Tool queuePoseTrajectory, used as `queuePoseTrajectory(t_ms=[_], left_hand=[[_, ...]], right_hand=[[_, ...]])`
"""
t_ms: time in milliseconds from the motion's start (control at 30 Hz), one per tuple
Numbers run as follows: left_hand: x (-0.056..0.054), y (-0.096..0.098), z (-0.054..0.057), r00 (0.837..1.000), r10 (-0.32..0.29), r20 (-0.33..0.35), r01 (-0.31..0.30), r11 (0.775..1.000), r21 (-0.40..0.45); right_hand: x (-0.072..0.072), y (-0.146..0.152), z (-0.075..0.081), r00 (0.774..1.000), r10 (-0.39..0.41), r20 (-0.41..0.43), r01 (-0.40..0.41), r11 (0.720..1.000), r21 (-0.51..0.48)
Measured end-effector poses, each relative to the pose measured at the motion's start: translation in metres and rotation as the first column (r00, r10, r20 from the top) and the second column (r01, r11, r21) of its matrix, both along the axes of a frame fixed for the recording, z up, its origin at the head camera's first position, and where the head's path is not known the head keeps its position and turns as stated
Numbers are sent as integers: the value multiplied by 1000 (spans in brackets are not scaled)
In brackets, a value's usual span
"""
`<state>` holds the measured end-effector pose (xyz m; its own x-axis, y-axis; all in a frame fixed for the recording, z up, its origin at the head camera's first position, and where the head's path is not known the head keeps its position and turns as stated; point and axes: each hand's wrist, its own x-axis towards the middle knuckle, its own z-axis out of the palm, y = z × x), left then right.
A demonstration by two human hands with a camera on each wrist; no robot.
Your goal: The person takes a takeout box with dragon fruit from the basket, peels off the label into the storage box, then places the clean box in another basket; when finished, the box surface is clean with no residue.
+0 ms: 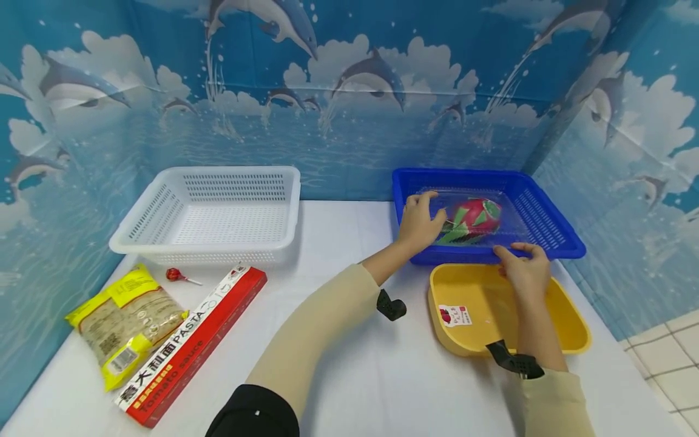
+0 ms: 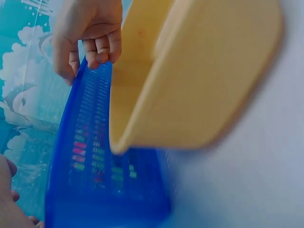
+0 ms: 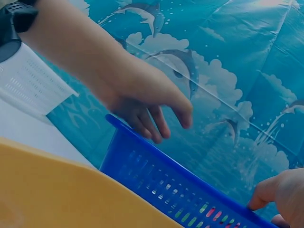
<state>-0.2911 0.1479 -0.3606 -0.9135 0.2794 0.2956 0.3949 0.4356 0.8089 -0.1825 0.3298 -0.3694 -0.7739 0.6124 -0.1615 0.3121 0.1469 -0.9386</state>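
Observation:
A blue plastic basket (image 1: 551, 218) holds a red dragon fruit (image 1: 483, 213) with green leaf tips, seen through a clear plastic layer (image 1: 516, 226). I cannot tell whether that layer is a bag or a lid. Over the basket's left part hovers my left hand (image 1: 419, 223), its fingers loosely bent and apart, beside the clear plastic. My right hand (image 1: 525, 270) is at the basket's front rim with thumb and forefinger spread; in the right wrist view the right hand (image 3: 285, 194) touches the rim. Below the right hand stands a yellow tub (image 1: 480, 303).
At the back left stands a white basket (image 1: 218, 249). In front of it lie a red lollipop (image 1: 173, 274), a yellow-and-clear bag of tan food (image 1: 133, 315) and a long red pasta box (image 1: 191, 346). A dolphin-print curtain (image 1: 349, 133) hangs behind the white table.

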Motion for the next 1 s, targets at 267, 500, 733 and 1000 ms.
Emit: queuePoseTrajectory(t_ms=[267, 500, 733, 1000], left_hand=[[-3, -50, 4, 994, -55, -94, 48, 996, -76], [3, -83, 3, 987, -115, -113, 97, 984, -152], [21, -117, 1, 977, -194, -88, 175, 966, -189], [37, -160, -1, 977, -196, -83, 175, 963, -205]], right_hand=[[-1, 0, -1, 999, -13, -43, 11, 999, -34], [-2, 1, -1, 999, -1, -45, -1, 998, -57], [-1, 3, -1, 998, 21, -54, -25, 998, -62], [-1, 5, -1, 998, 57, -39, -59, 997, -47]])
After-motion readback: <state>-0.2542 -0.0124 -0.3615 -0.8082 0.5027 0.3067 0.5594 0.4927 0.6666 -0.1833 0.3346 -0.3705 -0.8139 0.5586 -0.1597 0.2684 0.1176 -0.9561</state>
